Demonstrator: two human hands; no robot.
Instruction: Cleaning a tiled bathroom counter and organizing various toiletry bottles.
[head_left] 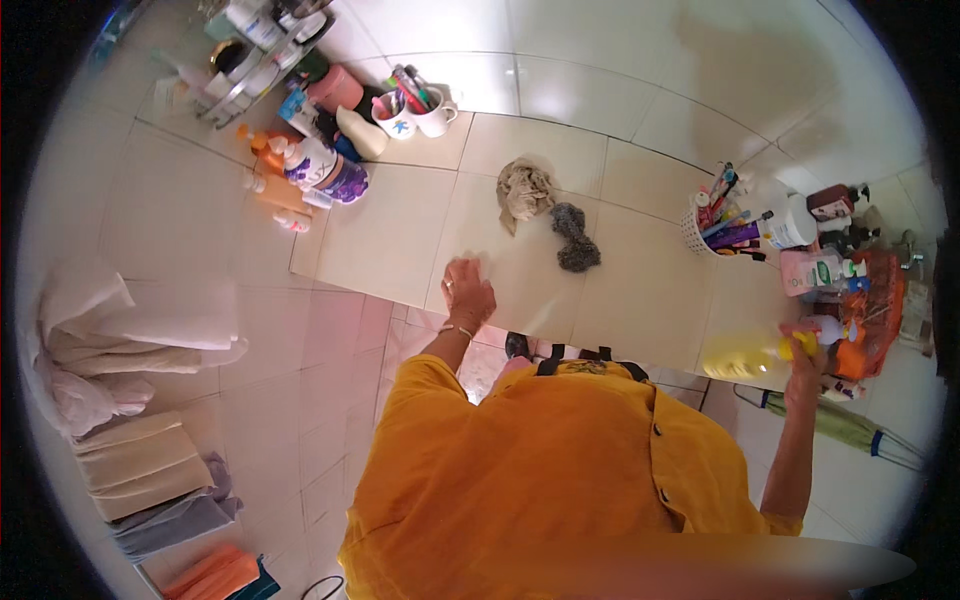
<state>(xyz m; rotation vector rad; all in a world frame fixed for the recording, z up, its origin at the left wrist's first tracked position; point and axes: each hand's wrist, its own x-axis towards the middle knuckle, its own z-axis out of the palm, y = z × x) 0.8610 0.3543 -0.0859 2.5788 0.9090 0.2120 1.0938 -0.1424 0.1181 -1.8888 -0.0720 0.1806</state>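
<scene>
My right hand (pixel 803 368) is closed around the neck and yellow cap of a clear bottle of yellow liquid (pixel 738 356). The bottle lies tilted on its side near the counter's right front edge, its base pointing left. At the front edge of the tiled counter (pixel 390 225), my left hand (pixel 468 297) rests with its fingertips on the surface, loosely bent and holding nothing. Beyond it lie a crumpled beige cloth (pixel 524 190) and a dark grey scouring pad (pixel 574 238), almost touching each other.
A white basket (pixel 697 232) of toothbrushes and tubes stands at the right, near pump bottles (pixel 808 272) and an orange bag (pixel 868 315). Mugs (pixel 434 115) and a purple-and-white bottle (pixel 335 175) stand at the back left. Towels (pixel 145 465) hang at the far left.
</scene>
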